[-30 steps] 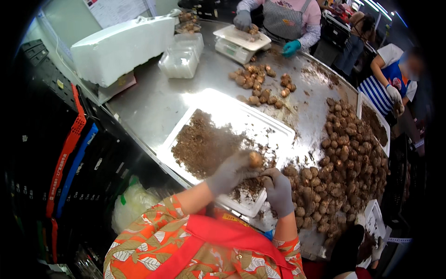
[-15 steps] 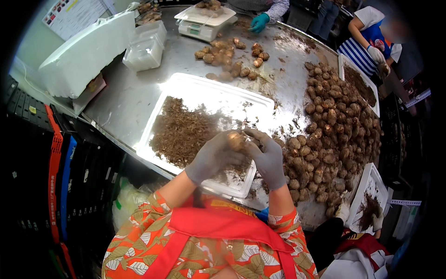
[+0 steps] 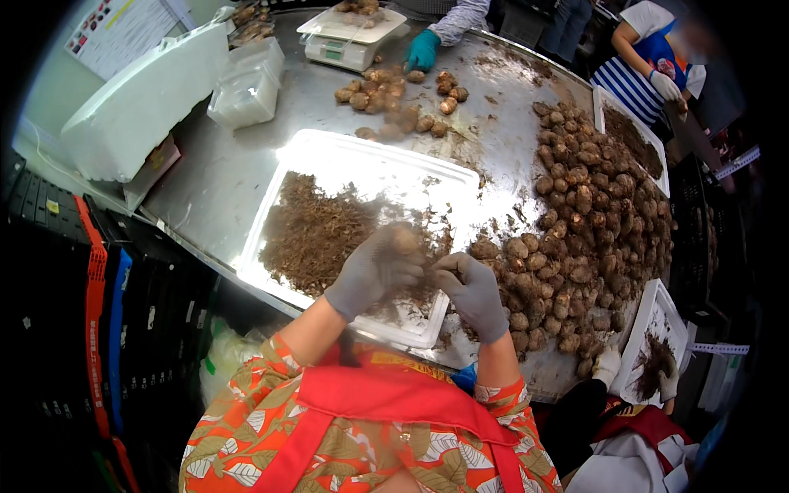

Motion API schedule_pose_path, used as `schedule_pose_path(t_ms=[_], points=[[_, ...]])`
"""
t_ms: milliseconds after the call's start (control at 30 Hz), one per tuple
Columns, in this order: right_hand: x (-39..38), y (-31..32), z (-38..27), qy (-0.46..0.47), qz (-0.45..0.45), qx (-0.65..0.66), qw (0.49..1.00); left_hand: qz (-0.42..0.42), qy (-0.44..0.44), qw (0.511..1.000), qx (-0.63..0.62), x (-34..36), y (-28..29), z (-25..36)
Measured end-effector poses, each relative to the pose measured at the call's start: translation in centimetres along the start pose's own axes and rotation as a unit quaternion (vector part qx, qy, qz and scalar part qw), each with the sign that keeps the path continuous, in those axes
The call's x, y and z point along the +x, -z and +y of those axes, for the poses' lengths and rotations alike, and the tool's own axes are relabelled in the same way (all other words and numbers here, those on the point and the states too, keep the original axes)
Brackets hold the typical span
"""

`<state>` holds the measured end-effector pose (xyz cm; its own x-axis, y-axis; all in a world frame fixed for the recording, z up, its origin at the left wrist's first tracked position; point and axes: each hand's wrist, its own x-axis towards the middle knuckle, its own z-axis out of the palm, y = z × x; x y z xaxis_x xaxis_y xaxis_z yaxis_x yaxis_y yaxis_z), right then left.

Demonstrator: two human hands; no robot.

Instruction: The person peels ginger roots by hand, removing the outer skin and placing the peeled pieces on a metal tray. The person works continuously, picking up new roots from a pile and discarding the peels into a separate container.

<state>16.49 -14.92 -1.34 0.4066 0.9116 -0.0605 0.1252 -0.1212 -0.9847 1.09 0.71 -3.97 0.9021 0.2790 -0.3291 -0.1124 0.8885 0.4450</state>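
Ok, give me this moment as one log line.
left hand: holding a tuber | right hand: close by, grip unclear | below left hand: white tray with brown scraps | right of tray: heap of brown tubers

Bright white light falls on the shiny grey metal surface [image 3: 214, 160], and harsh glare washes out part of the shallow white rectangular plastic tray [image 3: 394, 168]. The stacked black plastic crates [image 3: 168, 329] at left sink into deep shadow. Blur smears the grey-gloved left hand [image 3: 370, 271] and the round brown tuber [image 3: 404, 239] it holds. A hazy patch softens the small brown tuber cluster [image 3: 359, 100] farther back. Fisheye distortion bows straight edges; the corners darken to black.
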Motion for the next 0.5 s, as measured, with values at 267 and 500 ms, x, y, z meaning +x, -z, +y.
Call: schedule_pose_path(t_ms=[267,500], points=[[-0.8,0.3,1.4,0.029,0.005,-0.072,0.997,0.104,-0.007,0.989,0.104,4.2,-0.6,1.8],[-1.9,1.8,2.3,-0.030,0.027,-0.084,0.996,0.094,-0.139,0.976,0.139,13.7,0.2,11.3]])
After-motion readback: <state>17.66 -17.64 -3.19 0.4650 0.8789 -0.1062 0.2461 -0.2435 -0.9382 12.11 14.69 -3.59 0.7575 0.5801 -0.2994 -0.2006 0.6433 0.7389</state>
